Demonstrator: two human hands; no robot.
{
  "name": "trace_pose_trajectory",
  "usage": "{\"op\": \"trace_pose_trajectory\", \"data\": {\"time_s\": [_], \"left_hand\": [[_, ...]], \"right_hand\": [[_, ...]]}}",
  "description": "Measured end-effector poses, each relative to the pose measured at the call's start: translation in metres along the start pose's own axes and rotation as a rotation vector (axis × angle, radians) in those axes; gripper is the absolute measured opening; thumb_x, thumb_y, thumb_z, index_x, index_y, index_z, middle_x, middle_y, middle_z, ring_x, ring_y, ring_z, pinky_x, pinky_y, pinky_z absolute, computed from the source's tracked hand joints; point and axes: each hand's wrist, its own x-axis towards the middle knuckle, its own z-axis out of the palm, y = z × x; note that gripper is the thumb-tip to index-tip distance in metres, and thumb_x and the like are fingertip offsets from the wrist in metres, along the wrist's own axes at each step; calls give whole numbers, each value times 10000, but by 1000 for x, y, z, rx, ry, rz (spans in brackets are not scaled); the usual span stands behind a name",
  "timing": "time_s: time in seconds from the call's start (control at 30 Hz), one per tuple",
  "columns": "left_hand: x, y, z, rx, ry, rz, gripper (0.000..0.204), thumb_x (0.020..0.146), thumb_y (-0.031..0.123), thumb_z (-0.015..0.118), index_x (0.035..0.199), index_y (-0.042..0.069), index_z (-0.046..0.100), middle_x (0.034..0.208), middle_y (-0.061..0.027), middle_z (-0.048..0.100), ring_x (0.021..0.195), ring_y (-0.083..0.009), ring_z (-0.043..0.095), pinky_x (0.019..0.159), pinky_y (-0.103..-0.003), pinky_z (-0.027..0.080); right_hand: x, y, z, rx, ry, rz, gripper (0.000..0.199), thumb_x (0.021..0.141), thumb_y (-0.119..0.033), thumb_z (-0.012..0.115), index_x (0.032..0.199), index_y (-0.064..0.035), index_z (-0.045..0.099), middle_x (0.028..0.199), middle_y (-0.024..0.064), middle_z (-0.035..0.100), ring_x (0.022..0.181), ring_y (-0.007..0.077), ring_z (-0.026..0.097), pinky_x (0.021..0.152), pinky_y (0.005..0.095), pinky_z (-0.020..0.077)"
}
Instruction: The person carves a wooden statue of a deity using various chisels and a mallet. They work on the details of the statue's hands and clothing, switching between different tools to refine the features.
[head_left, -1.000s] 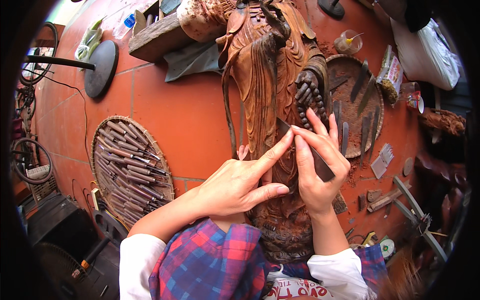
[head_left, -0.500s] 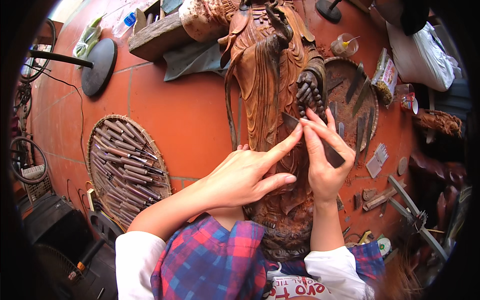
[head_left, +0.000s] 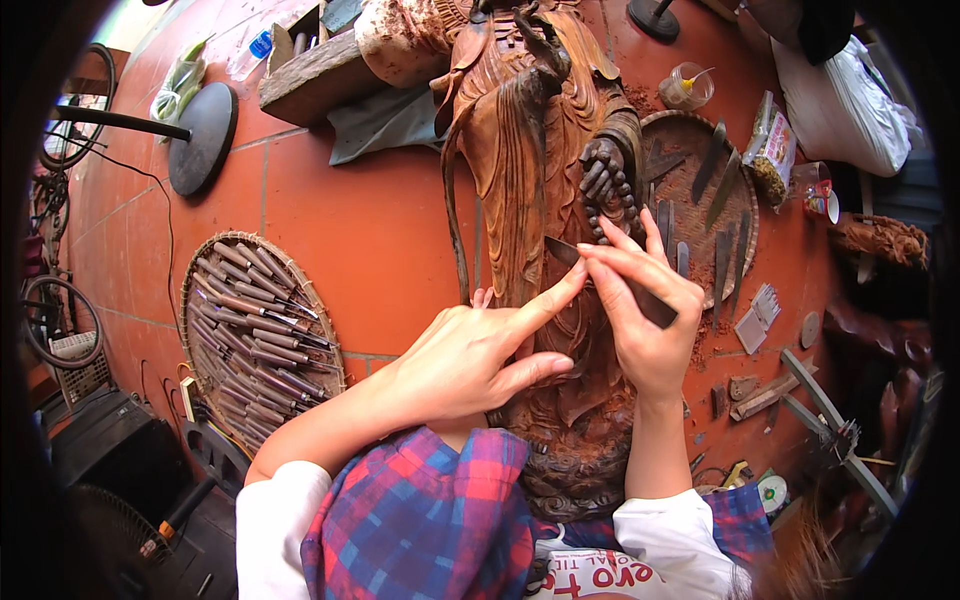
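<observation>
A carved brown wooden statue (head_left: 510, 190) in flowing robes lies lengthwise in front of me. My right hand (head_left: 655, 335) pinches a flat dark metal scraper blade (head_left: 654, 308) between thumb and fingers. Its pointed end rests against the robe folds, just below the carved hand with beads (head_left: 603, 172); whether the edge bites into the wood cannot be made out. From the left comes my left hand (head_left: 455, 360), its index finger stretched to the blade close to the right fingertips. The left thumb stands apart, and the other fingers are partly hidden beneath the hand.
A round woven tray (head_left: 335, 352) of wooden-handled chisels lies at left. Another woven tray (head_left: 690, 205) with flat blades sits right of the statue. A black round stand base (head_left: 203, 140), wooden block (head_left: 315, 80), plastic cup (head_left: 686, 88) and metal bars (head_left: 835, 425) lie about on red tiles.
Both hands and the blade have shifted slightly left across the robe. The blade's tip now lies farther left, below the carved beads. My grip looks the same.
</observation>
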Motion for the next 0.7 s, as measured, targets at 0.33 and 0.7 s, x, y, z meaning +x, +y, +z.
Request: {"op": "trace_pose_trajectory", "data": {"time_s": [0.33,0.7], "left_hand": [[5,3,-2,83,13,11,781,940,417,628,1576,184,240,782,-203,670,683,-403,661,631,-476,526],[8,1,-2,102,16,35,759,945,422,619,1573,204,252,772,-191,681,681,-401,669,628,-485,530]], "right_hand": [[0,5,0,148,72,113,132,849,37,689,958,5,757,939,108,761,1048,298,707,1139,538,328],[0,7,0,125,116,88,135,855,58,677,959,22,755,941,114,760,1014,263,716,1118,526,369]]}}
